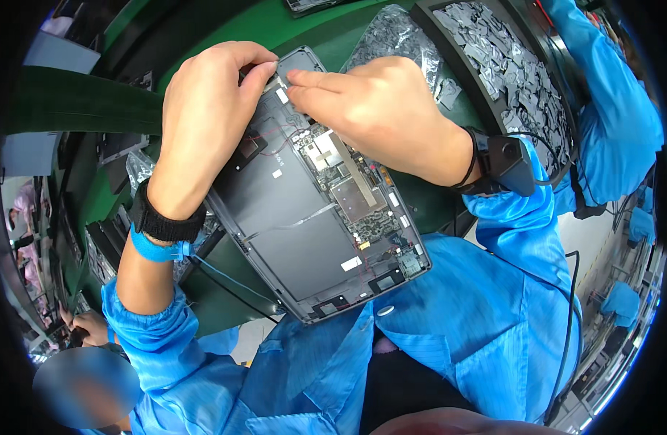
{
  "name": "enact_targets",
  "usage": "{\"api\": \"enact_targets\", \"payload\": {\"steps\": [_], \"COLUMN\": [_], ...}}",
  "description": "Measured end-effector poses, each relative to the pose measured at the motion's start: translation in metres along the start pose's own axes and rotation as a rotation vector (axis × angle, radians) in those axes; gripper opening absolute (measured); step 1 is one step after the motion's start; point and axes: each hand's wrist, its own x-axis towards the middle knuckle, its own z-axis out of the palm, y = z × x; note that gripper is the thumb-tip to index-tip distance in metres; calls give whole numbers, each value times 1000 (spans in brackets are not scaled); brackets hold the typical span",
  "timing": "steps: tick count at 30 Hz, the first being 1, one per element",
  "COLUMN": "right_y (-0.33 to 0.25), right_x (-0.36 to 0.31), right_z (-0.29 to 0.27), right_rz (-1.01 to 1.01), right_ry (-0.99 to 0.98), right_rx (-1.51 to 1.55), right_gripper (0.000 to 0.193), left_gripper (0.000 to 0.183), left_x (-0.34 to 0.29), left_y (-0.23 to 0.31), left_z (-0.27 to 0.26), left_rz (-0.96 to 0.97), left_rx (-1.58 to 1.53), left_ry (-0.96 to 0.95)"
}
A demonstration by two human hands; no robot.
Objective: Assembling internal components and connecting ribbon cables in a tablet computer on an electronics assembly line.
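An opened tablet-like device, a dark grey shell with its circuit board exposed, lies slanted in front of me, its near end by my jacket. My left hand is at its far left edge, thumb and forefinger pinched together; whatever is between them is too small to tell. Across from it, my right hand is closed, with its fingertips brought together against the inside of the far end. Those fingers cover the spot they touch. Thin red wires and a dark speaker-like part lie near my left wrist.
A black tray full of small grey metal parts stands at the far right, beside a clear plastic bag. A blue cord runs from my left wrist strap. Another person's blue sleeve is at the right; a co-worker's hand is at the left.
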Motion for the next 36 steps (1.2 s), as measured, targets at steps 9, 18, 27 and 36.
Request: {"api": "enact_targets", "payload": {"steps": [9,18,27,36], "right_y": [8,8,-61,-72], "right_x": [1,-8,-104,-61], "right_z": [-15,-9,-43,-65], "right_rz": [-20,149,758,878], "right_ry": [-230,-272,-203,-19], "right_rx": [-35,387,1043,1282], "right_gripper": [17,36,58,64], "left_gripper": [14,24,58,64], "left_x": [1,-25,-210,-206], "left_y": [3,-5,29,42], "left_z": [4,-16,30,36], "left_rz": [39,101,-470,-398], "left_rx": [77,134,-485,-745], "left_ry": [16,61,66,243]}}
